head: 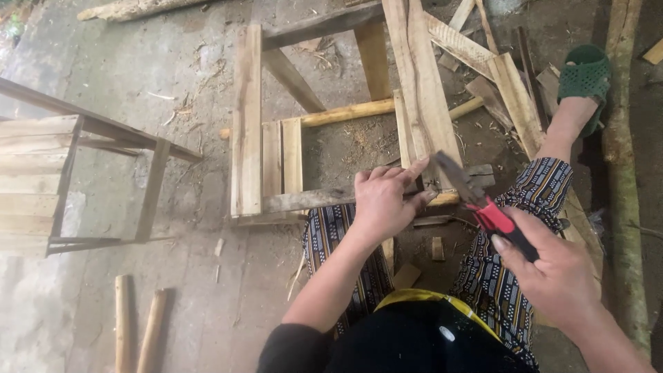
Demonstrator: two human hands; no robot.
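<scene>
left hand (384, 202) lies palm down, fingers (414, 169) spread; right hand (552, 273) is clenched, arm bent inward.

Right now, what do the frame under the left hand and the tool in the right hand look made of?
The frame looks like raw, unpainted wood: pale boards with visible grain and rough edges. The tool, probably a hammer, seems to have a dull grey metal head and a red-and-black handle, likely plastic or rubber. The left hand rests on the frame; the right hand grips the handle.

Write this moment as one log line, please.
left hand: rests on plank of wooden frame | right hand: grips red-handled hammer, head at plank end | setting: ground with wood scraps
</scene>
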